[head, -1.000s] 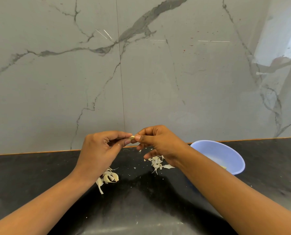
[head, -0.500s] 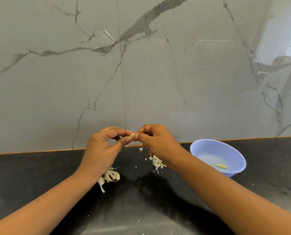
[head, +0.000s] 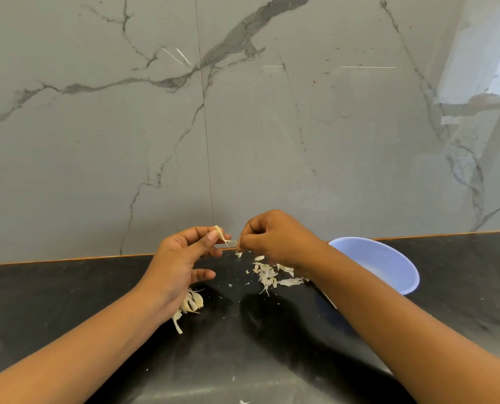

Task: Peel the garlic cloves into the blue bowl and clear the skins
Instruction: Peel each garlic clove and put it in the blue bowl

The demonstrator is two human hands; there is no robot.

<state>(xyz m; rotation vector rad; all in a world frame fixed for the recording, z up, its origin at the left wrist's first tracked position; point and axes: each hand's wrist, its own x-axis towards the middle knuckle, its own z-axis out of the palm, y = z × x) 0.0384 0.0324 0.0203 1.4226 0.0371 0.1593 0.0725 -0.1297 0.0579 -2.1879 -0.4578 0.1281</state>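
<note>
The task is judged partway done. A garlic clove (head: 220, 232) is pinched between thumb and forefinger of the left hand (head: 181, 258), and a strip of skin (head: 232, 242) is gripped by the curled fingers of the right hand (head: 275, 237). Loose skins (head: 269, 275) are heaped at 6 o'clock of the right hand — uncleared — and more cloves (head: 192, 303) are seen at 6 o'clock of the left. The blue bowl (head: 388, 266) is set at 4 o'clock of the right hand. Against half a second ago, the hands are drawn apart and skin is torn free.
</note>
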